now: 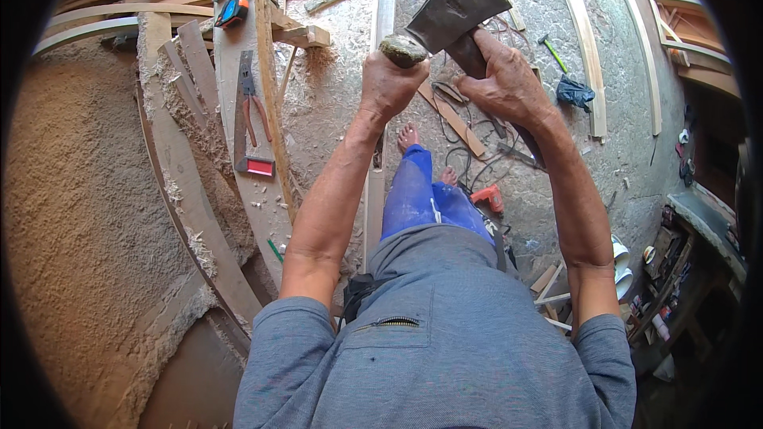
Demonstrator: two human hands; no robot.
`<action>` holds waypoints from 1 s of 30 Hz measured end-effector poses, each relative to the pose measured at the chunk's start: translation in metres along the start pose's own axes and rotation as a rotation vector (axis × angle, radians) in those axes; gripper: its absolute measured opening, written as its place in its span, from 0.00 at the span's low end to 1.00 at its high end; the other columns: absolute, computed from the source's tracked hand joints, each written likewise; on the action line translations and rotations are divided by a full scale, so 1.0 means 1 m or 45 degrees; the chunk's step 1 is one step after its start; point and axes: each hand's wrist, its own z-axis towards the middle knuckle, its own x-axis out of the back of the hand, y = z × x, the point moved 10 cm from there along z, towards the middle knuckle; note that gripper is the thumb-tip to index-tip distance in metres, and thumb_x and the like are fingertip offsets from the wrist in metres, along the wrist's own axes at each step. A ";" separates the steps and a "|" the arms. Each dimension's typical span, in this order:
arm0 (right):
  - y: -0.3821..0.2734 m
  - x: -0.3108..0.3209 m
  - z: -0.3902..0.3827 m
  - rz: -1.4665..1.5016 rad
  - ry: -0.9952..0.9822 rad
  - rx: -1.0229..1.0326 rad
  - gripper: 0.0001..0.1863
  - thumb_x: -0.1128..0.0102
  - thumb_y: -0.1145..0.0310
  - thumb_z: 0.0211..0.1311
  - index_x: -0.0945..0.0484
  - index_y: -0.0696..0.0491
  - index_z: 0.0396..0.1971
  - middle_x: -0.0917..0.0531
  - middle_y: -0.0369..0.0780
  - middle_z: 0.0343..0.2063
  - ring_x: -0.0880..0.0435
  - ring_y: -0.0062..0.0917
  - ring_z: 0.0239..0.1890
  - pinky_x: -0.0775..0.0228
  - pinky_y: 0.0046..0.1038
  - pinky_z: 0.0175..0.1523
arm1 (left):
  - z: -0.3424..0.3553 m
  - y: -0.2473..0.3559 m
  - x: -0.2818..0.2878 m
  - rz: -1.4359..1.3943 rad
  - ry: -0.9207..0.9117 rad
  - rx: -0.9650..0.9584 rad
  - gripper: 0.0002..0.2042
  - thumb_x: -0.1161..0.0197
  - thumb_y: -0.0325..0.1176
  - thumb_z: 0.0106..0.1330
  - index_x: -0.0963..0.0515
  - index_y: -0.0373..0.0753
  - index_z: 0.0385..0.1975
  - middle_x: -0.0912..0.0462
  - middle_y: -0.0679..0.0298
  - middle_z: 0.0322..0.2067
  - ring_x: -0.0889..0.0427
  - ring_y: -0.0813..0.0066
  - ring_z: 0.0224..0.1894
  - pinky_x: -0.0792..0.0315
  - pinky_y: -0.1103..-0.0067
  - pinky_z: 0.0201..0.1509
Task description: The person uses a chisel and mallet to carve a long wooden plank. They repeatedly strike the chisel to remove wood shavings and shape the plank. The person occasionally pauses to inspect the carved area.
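The right hand (pixel 505 79) is wrapped tightly around the neck of an axe (pixel 457 4), just under its head, fingers fully curled with the thumb side toward the blade. The axe head is a broad, dull grey-brown wedge of metal with a worn, matte face, flaring toward a wide cutting edge that points up and to the right in the view; its dark handle runs down behind the right hand and forearm. The left hand (pixel 391 83) is closed in a fist around a rough, rounded grey stone (pixel 403 49), whose top touches the lower left corner of the axe head. Both arms are raised in front of the person, so axe and stone sit high in the middle of the view, above a bare foot (pixel 407 137) and blue trousers (pixel 417 199). Below them a long pale wooden strip (pixel 380 71) runs over the shaving-strewn floor. To the left, a plank (pixel 238 95) carries red-handled pliers (pixel 253 107), a metal try square (pixel 242 119) and an orange tape measure (pixel 232 12). Near the right leg lies an orange power drill (pixel 489 199) among dark cables, and curved timber ribs (pixel 648 48) lie further right.
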 end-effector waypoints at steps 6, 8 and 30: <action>-0.039 0.061 0.034 -0.014 0.248 0.174 0.22 0.34 0.63 0.59 0.26 0.52 0.53 0.17 0.40 0.30 0.17 0.24 0.28 0.19 0.32 0.38 | 0.010 -0.030 0.038 -0.237 0.206 0.116 0.11 0.30 0.29 0.62 0.19 0.41 0.17 0.23 0.74 0.13 0.27 0.88 0.15 0.34 0.83 0.18; -0.077 0.085 0.046 0.406 0.292 0.125 0.23 0.34 0.77 0.59 0.28 0.56 0.55 0.19 0.37 0.40 0.19 0.22 0.40 0.22 0.29 0.46 | 0.004 -0.011 0.041 -0.070 0.178 0.002 0.12 0.30 0.29 0.63 0.19 0.41 0.15 0.24 0.74 0.12 0.28 0.88 0.14 0.34 0.82 0.17; -0.017 0.088 0.106 0.130 0.292 -0.053 0.18 0.39 0.72 0.58 0.27 0.59 0.48 0.17 0.41 0.28 0.18 0.27 0.25 0.23 0.31 0.30 | 0.021 -0.036 0.001 -0.124 -0.039 0.153 0.07 0.29 0.33 0.64 0.18 0.40 0.25 0.22 0.73 0.17 0.25 0.86 0.17 0.31 0.82 0.18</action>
